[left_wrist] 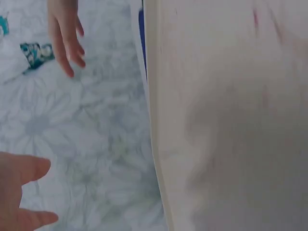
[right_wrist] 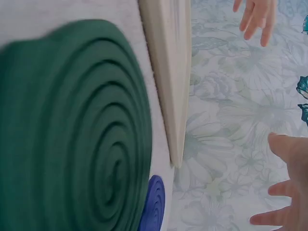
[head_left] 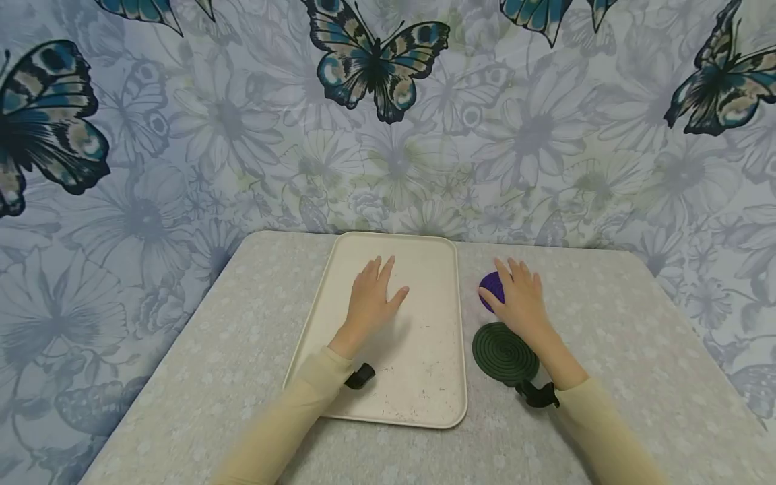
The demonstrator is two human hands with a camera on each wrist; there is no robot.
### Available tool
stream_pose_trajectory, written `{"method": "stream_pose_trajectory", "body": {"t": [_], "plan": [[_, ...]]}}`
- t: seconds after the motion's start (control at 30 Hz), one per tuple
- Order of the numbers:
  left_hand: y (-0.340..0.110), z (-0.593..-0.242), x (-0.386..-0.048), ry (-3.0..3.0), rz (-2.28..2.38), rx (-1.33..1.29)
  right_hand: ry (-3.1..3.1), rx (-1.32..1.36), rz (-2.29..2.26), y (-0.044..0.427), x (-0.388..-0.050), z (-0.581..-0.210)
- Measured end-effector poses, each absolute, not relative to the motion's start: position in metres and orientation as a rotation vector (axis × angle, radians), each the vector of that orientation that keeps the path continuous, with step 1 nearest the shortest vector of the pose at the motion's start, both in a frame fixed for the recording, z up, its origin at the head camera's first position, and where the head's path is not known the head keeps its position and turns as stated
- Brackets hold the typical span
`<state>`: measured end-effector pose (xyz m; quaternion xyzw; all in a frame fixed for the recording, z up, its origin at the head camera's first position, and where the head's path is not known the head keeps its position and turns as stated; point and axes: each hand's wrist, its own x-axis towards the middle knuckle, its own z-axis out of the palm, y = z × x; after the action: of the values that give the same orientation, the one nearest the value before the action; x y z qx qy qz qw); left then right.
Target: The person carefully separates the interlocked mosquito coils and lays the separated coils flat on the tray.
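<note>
My left hand (head_left: 368, 303) hovers over a cream tray (head_left: 424, 337), its fingers spread and nothing in them. To the right of the tray lies a dark green flat coil (head_left: 505, 353), wound in a spiral like rope or rolled clay; which, I cannot tell. Behind it is a smaller purple coil (head_left: 492, 291), partly hidden by my right hand (head_left: 518, 296). That hand is held above the purple coil with fingers extended and holds nothing. In the right wrist view the spiral ridges of the green coil (right_wrist: 110, 130) show close up, with the purple coil (right_wrist: 155, 204) beyond.
The tray stands on a table (head_left: 630, 323) with a pale patterned cover. Small dark specks mark the tray's near part. A cloth backdrop (head_left: 400, 175) with flowers and butterflies hangs behind the table. Each wrist wears a black camera band (head_left: 537, 395).
</note>
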<state>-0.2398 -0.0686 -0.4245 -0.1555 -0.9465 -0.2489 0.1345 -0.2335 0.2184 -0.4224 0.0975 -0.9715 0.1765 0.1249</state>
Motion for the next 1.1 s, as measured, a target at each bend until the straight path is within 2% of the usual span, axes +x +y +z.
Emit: {"method": "stream_pose_trajectory", "body": {"t": [0.2,0.47,0.63,0.8,1.1], "plan": [[-0.033,-0.427,-0.213,-2.721,-1.119,-0.524,-2.718,0.327,0.649,0.233,-0.217,-0.427],[0.010,-0.429,-0.178,-2.729,-1.623,-0.798,-2.749,0.234,0.886,0.253,-0.185,-0.440],[0.024,-0.434,-0.169,-2.795,-1.831,-0.804,-2.762,0.241,0.918,0.264,-0.171,-0.456],[0.034,-0.443,-0.159,-2.884,-1.856,-0.711,-2.776,0.241,0.945,0.269,-0.161,-0.467],[0.054,-0.453,-0.139,-2.939,-1.880,-0.725,-2.760,0.164,1.017,0.267,-0.154,-0.472]]}}
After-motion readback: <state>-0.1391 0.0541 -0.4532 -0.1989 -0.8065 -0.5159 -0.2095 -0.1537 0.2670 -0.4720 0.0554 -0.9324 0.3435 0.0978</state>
